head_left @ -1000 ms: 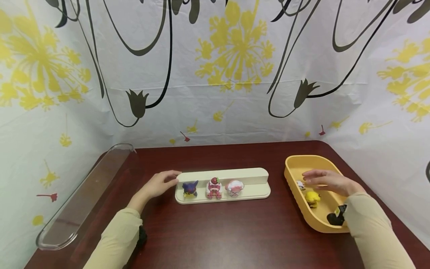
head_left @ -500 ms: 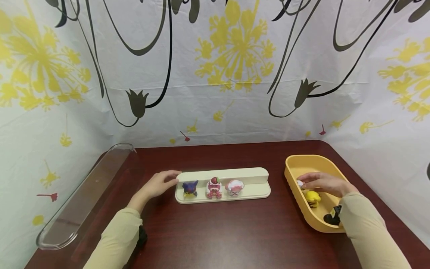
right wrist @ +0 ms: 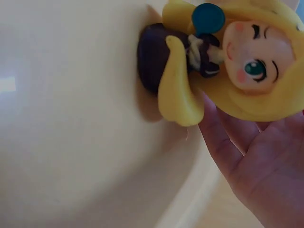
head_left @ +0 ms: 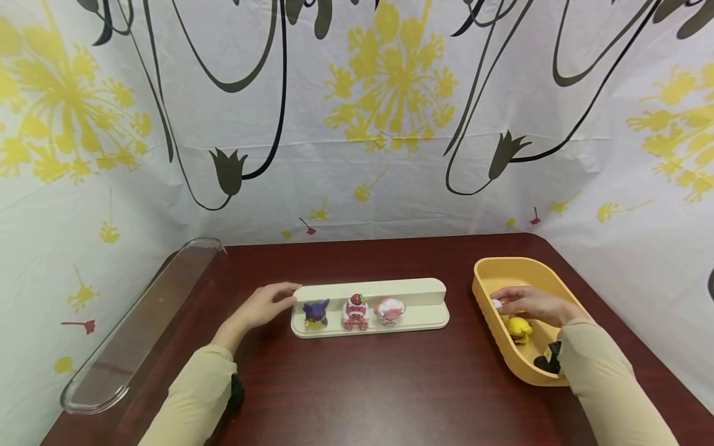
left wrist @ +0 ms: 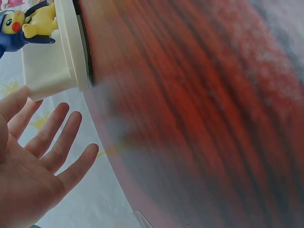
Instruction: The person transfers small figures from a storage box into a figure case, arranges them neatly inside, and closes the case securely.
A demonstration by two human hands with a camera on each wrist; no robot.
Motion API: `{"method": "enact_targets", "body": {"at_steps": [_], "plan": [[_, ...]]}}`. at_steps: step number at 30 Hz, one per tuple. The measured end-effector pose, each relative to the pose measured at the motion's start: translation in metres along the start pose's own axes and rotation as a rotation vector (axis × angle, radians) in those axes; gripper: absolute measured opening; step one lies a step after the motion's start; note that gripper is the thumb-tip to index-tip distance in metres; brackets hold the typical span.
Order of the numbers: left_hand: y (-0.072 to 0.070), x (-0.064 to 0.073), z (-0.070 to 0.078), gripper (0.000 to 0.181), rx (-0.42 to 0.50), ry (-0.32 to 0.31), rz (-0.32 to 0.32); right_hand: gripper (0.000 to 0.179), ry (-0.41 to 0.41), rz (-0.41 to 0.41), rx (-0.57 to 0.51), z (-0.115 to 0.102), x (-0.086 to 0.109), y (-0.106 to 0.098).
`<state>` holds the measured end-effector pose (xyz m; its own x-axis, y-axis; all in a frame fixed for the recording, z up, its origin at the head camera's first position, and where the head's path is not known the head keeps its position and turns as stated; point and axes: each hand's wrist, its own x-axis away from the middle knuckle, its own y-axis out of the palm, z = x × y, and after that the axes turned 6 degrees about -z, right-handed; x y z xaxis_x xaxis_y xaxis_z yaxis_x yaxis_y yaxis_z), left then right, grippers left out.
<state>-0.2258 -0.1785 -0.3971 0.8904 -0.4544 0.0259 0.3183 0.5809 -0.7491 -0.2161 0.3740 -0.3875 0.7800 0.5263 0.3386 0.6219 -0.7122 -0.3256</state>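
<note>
My left hand (head_left: 269, 305) touches the left end of a cream display stand (head_left: 429, 313) with relaxed fingers. Three figurines stand on it: a blue-hooded yellow figurine (head_left: 316, 313), a pink bear figurine (head_left: 356, 313) with a strawberry on its head, and a white-and-pink figurine (head_left: 389, 311). My right hand (head_left: 532, 305) is down inside a yellow tray (head_left: 504, 265); its fingertips pinch a small white figurine (head_left: 496, 303), mostly hidden by them. A yellow-haired doll figurine (right wrist: 256, 61) fills the right wrist view in front of that hand. It appears as a yellow figurine (head_left: 519, 329) beside my fingers.
In the tray's near part lies a black-and-yellow figurine (head_left: 548, 360), partly covered by my right sleeve (head_left: 597, 353). A long clear plastic cover (head_left: 139, 328) lies at the table's left edge. Patterned white cloth (head_left: 357, 186) hangs behind the brown table (head_left: 357, 390).
My right hand has lowered and shifted left in the tray, and its fingers have closed on the white figurine. The left hand and the stand have not moved.
</note>
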Motion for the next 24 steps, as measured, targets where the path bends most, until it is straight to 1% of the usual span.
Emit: {"method": "enact_targets", "body": {"at_steps": [5,8,12,18,24], "plan": [[-0.0008,0.0003,0.0008,0.034,0.003,0.003,-0.003,0.032,-0.005,0.010,-0.017,0.0024,-0.0017,-0.0005],[-0.0007,0.0004,0.0010,0.034,-0.002,0.004,-0.001,0.031,-0.026,0.014,-0.020,0.0039,-0.0023,-0.0015],[-0.0008,0.0008,0.0016,0.034,-0.005,0.003,0.003,0.031,-0.059,0.050,-0.041,0.0053,-0.0022,-0.0027],[-0.0008,0.0012,0.0017,0.034,-0.001,0.006,0.003,0.034,-0.078,0.174,-0.074,0.0043,0.0009,-0.0043],[-0.0008,0.0011,0.0012,0.034,0.005,0.010,-0.001,0.038,-0.108,0.286,-0.053,-0.0025,0.0032,-0.0040]]}}
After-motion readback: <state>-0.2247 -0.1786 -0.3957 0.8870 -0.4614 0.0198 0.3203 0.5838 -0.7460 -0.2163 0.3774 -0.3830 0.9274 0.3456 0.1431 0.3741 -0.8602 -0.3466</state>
